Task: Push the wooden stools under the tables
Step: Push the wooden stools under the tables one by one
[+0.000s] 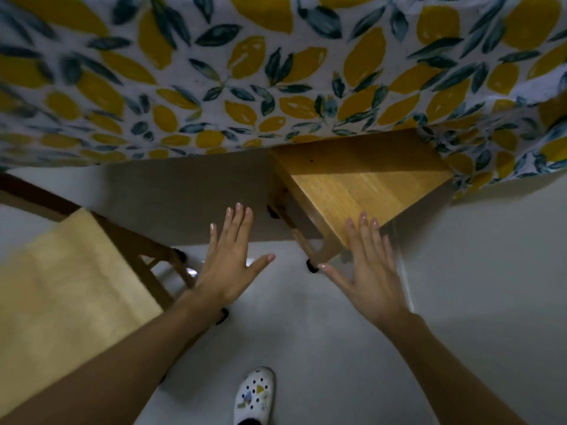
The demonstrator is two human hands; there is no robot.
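Observation:
A wooden stool (362, 185) stands partly under the table (276, 72), which is draped in a lemon-print cloth; its far part is hidden by the cloth's edge. My right hand (368, 268) is flat and open, with its fingertips at the stool's near corner. My left hand (230, 259) hovers open to the left of the stool, over the floor, touching nothing. A second wooden stool (67, 286) with a pale seat stands at the left, out from under the table, beneath my left forearm.
The floor (475, 286) is pale grey. My foot in a white clog with charms (254, 394) is at the bottom centre. The tablecloth hangs down at the right past the stool.

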